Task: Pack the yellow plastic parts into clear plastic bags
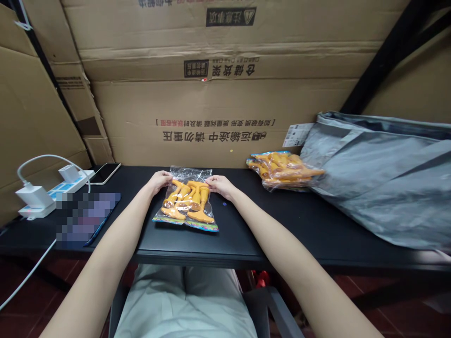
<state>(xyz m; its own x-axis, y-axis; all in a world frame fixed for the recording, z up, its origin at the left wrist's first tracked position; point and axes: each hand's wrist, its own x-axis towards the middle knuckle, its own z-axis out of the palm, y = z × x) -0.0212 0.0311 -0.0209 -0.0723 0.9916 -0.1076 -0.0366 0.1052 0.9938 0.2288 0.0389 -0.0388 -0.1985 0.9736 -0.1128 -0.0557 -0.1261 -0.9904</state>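
A clear plastic bag (192,174) lies on the black table in front of me, with several orange T-shaped plastic pieces (199,216) inside and a colourful strip along its near edge. My left hand (160,181) pinches the bag's far left side. On the opposite side, my right hand (219,185) has its fingers closed on the far right edge. Farther right, a stack of similar bags with orange pieces (282,170) rests against a grey fabric bag (380,173).
At the left stand a white power strip (70,186) with chargers and a white cable, and a phone (106,173). A blurred flat item (88,218) lies nearer. Cardboard (211,103) walls the back of the black table (282,230).
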